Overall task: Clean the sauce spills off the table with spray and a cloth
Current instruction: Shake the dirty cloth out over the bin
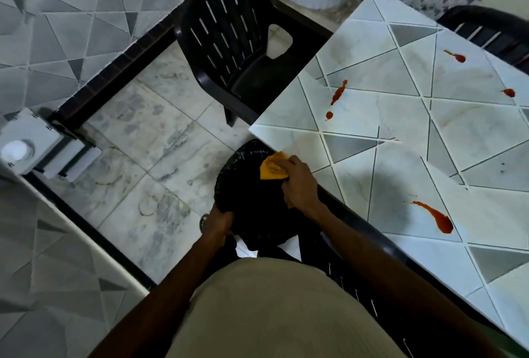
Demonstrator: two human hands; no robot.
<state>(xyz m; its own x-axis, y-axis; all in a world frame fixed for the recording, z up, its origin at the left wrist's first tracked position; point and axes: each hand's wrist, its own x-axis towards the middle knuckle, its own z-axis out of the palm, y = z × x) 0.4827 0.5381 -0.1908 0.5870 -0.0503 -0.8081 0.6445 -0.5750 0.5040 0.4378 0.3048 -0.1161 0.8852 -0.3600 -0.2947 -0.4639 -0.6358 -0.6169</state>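
1. Head view showed the right hand [300, 183] curled round an orange cloth [273, 169], gripping it at the near corner of the tiled table [400, 157], just over the edge.
2. The left hand [219, 223] gripped the rim of a black bin bag [249, 200], which sat on the floor beside that corner, under the cloth.
3. Red sauce spills lay on the table: a streak [338, 94] with a drop [329, 115] below it, two small blots [458, 57] [509, 92] farther off, and a long smear [436, 217] near the person.
4. A black plastic chair [237, 43] stood at the table's far end.
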